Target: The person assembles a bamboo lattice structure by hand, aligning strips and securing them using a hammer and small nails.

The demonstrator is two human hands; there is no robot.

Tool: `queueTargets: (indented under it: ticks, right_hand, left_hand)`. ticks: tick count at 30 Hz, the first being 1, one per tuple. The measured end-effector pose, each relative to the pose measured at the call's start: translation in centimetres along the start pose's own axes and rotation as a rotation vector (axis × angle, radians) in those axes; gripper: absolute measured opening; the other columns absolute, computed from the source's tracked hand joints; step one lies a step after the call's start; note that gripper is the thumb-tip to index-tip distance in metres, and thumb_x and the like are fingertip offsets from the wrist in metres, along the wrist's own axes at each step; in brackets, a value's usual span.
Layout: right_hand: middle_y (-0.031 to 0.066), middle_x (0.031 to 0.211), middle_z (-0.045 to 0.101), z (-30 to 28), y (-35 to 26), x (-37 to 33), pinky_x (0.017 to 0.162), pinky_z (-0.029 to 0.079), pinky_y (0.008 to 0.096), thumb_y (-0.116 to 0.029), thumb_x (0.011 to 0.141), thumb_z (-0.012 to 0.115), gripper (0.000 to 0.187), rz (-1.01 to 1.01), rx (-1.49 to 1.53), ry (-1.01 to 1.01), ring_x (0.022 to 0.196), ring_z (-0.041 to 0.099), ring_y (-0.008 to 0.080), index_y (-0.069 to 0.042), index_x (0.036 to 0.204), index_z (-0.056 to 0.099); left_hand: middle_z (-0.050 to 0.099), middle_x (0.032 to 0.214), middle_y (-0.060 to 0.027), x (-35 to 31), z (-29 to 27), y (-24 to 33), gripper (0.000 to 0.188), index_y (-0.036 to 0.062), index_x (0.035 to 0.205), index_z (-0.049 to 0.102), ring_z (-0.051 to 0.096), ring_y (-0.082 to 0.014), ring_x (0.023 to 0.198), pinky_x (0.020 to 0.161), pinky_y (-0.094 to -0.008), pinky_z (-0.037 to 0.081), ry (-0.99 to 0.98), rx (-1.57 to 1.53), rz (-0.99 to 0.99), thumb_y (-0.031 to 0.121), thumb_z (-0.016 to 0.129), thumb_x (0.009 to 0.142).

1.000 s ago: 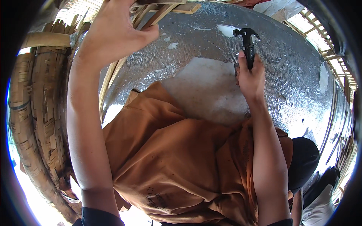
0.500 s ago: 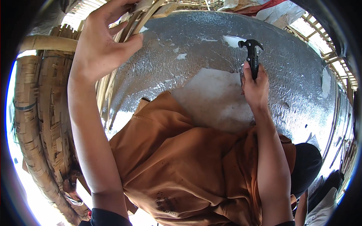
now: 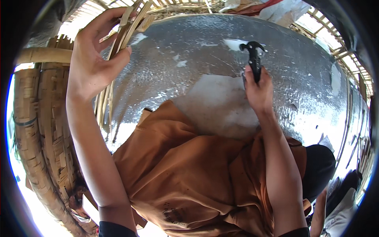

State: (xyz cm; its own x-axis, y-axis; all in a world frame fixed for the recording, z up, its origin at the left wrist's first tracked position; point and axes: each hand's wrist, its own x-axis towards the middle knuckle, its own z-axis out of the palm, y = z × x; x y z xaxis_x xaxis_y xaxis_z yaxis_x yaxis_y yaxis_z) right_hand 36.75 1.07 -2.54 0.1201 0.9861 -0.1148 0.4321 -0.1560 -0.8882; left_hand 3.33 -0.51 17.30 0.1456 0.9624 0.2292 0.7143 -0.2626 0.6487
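Observation:
My left hand (image 3: 91, 65) is raised at the upper left, its thumb and fingers curled around several thin bamboo strips (image 3: 127, 33). The strips run from above the fingers down past the wrist. My right hand (image 3: 260, 93) grips a small black claw hammer (image 3: 255, 57) by its handle, head pointing away from me. Just beyond the hammer head is a pale torn spot. Both hands are over a silver foil-faced sheet (image 3: 177, 43), which has a large bare greyish-white patch (image 3: 221, 98) in its middle.
Below my forearms spreads a brown garment (image 3: 189, 170), with a black rounded shape (image 3: 319, 170) at its right end. Woven bamboo (image 3: 53, 126) and a bamboo pole (image 3: 47, 56) stand on the left. Bamboo lattice (image 3: 343, 51) and red and white sheeting (image 3: 272, 10) lie along the far side.
The whole view has shifted slightly. My left hand has come a little lower and further left with the strips. My right hand still grips the hammer, whose head has turned slightly.

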Motion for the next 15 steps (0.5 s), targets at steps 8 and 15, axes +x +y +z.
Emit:
queueTargets:
  ticks: [8,15]
  right_hand:
    - [0.0150,0.067,0.064,0.1,-0.3,0.1,0.058,0.050,0.0410,-0.036,0.095,0.067,0.038,-0.057,-0.001,0.071,0.061,0.068,0.0278,0.001,0.089,0.059]
    - [0.0315,0.084,0.067,-0.5,-1.1,-0.4,0.072,0.052,0.0514,-0.033,0.094,0.066,0.039,-0.016,0.008,0.056,0.088,0.067,0.0499,0.005,0.097,0.058]
  left_hand:
    - [0.065,0.128,-0.0180,1.0,10.1,1.7,0.057,0.0061,0.125,0.063,0.061,-0.0368,0.120,0.105,-0.0396,0.049,-0.168,0.385,0.097,0.001,0.071,0.070]
    - [0.054,0.144,-0.0158,-0.6,16.0,0.8,0.064,0.0101,0.135,0.056,0.045,-0.0495,0.135,0.112,-0.0518,0.044,-0.323,0.621,-0.001,0.009,0.076,0.074]
